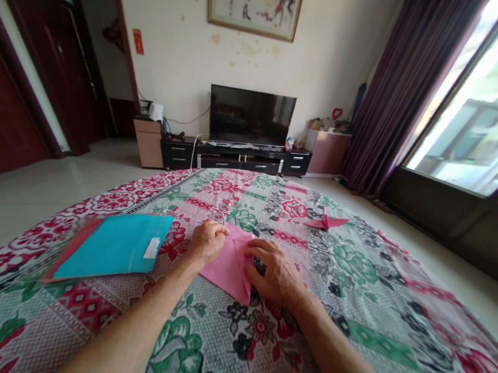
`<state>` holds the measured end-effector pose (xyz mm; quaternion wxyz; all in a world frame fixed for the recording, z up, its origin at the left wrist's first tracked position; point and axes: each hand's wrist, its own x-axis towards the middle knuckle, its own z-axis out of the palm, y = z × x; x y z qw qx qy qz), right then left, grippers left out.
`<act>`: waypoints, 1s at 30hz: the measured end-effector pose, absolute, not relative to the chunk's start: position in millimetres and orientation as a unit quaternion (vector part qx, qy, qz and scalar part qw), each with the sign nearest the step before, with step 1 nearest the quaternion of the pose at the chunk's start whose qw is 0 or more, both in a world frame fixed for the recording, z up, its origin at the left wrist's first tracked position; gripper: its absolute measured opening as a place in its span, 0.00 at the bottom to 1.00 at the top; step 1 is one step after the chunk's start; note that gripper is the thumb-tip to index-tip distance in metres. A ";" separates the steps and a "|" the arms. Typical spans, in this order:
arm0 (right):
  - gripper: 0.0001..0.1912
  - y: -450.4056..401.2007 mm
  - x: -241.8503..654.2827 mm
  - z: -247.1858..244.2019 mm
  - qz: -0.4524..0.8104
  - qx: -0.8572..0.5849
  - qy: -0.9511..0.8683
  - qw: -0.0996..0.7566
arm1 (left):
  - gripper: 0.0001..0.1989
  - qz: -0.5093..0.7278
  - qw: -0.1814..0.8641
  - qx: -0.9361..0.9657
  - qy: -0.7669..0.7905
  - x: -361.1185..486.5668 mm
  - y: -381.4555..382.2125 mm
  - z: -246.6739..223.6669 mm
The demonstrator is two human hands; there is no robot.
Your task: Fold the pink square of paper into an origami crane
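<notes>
A sheet of pink folding paper [231,265] with creases and folded edges lies on the table in front of me. My left hand [209,242] is closed at its upper left edge, thumb and forefinger pinched on the paper. On the opposite side, my right hand [274,269] has its curved fingers on the paper's upper right edge, with the thumb lower down at the same edge. What the fingertips do underneath is hidden. Farther back to the right stands a folded red paper figure [327,222] with pointed ends, like a crane.
A blue pack of paper [116,247] with a white label lies left of my hands, with reddish sheets under it. A flowered cloth [177,358] covers the round table. Beyond stand a television [250,117] on a low cabinet and a purple curtain [387,88].
</notes>
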<state>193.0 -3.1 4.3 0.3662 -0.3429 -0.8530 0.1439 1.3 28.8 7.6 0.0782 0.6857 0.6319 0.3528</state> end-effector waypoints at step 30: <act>0.13 -1.1 194.6 3.1 0.065 -0.338 -0.880 0.326 | 0.06 0.311 0.014 0.793 0.524 7.8 26.1 5.1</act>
